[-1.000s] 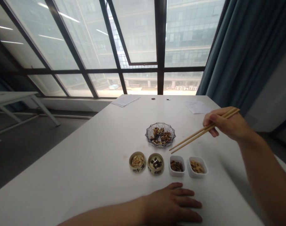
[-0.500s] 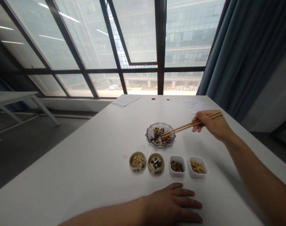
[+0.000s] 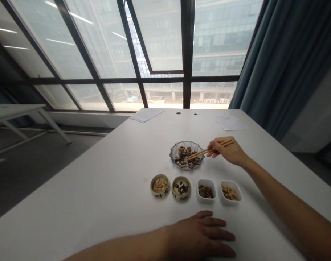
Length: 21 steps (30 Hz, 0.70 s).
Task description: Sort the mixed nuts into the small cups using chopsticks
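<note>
My right hand (image 3: 225, 149) grips a pair of wooden chopsticks (image 3: 206, 151), whose tips reach into a scalloped glass bowl (image 3: 172, 156) of mixed nuts and seeds (image 3: 185, 151). Whether the tips pinch a piece is too small to tell. My left hand (image 3: 203, 233) lies flat with fingers spread, below a row of small containers. From left to right these are a round cup (image 3: 160, 195) with peanuts, a round cup (image 3: 181, 198) with dark seeds, a white square dish (image 3: 206, 201) with brown strips, and a white square dish (image 3: 231, 203) with pale yellowish pieces.
Papers (image 3: 146, 115) lie at the far left of the white table (image 3: 105, 188), and another sheet (image 3: 231, 122) at the far right. Windows stand behind the table, with a blue curtain (image 3: 274, 65) to the right. A second table (image 3: 15, 112) is at left.
My right hand has come left and slightly down, closer to the glass bowl. The chopstick tips stay among the nuts. My left hand keeps its place.
</note>
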Available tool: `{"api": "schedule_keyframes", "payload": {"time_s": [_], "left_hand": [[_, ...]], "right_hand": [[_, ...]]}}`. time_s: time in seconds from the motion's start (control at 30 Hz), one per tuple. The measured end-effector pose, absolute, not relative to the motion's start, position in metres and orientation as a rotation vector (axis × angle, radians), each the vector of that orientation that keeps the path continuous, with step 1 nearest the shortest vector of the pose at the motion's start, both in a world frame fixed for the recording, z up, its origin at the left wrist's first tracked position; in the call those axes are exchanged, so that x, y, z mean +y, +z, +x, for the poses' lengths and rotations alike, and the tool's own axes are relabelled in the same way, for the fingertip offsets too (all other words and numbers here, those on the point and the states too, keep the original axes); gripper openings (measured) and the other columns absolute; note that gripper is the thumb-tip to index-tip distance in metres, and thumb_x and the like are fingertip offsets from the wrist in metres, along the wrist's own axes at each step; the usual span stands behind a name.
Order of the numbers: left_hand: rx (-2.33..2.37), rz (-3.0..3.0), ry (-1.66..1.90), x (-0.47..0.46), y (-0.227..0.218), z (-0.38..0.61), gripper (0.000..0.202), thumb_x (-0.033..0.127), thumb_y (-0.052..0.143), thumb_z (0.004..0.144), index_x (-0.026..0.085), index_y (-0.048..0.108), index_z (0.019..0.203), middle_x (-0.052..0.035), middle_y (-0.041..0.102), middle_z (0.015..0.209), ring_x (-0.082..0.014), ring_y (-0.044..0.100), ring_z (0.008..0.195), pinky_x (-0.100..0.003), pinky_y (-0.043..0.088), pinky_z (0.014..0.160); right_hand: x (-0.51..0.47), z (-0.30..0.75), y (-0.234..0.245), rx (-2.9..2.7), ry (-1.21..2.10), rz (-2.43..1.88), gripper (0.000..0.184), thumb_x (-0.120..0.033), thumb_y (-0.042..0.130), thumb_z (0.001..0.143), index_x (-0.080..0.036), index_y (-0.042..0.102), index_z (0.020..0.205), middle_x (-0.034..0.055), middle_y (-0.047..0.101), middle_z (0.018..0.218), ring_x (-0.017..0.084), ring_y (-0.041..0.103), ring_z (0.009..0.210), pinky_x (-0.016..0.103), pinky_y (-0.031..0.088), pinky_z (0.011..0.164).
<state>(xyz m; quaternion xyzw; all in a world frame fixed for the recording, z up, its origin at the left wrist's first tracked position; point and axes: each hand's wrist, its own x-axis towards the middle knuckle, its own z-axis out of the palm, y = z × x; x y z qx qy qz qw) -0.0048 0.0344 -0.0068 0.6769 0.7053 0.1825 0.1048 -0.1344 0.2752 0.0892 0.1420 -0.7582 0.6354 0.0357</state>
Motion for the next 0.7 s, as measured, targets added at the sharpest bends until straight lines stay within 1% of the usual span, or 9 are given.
{"api": "schedule_keyframes", "payload": {"time_s": [0.3,0.47,0.6,0.7], "left_hand": [[2.063,1.994,0.565,0.034,-0.007,-0.005,0.045,0.039,0.041,0.111,0.021,0.054,0.15,-0.0017,0.045,0.164,-0.0244,0.029,0.158,-0.048,0.017,0.133],[2.066,2.001,0.553,0.034,-0.007,-0.006,0.045,0.039,0.042,0.11,0.022,0.055,0.15,-0.0017,0.044,0.165,-0.0251,0.029,0.158,-0.048,0.016,0.133],[2.075,2.004,0.523,0.034,-0.006,-0.006,0.045,0.039,0.042,0.11,0.022,0.055,0.15,-0.0013,0.045,0.164,-0.0247,0.03,0.158,-0.047,0.019,0.132],[2.089,2.006,0.516,0.034,-0.005,-0.005,0.046,0.04,0.041,0.111,0.022,0.054,0.151,-0.0009,0.044,0.164,-0.0241,0.03,0.158,-0.047,0.018,0.132]], "right_hand": [[0.272,-0.138,0.076,-2.374,1.955,0.483,0.054,-0.067,0.075,0.084,-0.013,0.076,0.079,0.0093,0.078,0.068,0.022,0.079,0.063,0.024,0.062,0.053],[0.269,-0.138,0.071,-2.4,1.92,0.462,0.058,-0.071,0.074,0.082,-0.012,0.076,0.08,0.0101,0.079,0.07,0.024,0.079,0.064,0.025,0.062,0.052],[0.267,-0.138,0.066,-2.4,1.88,0.468,0.056,-0.068,0.072,0.086,-0.012,0.077,0.081,0.0108,0.079,0.072,0.024,0.08,0.067,0.025,0.063,0.054],[0.266,-0.139,0.063,-2.369,1.858,0.439,0.058,-0.069,0.07,0.087,-0.012,0.078,0.08,0.0113,0.079,0.069,0.023,0.079,0.063,0.026,0.063,0.054]]}}
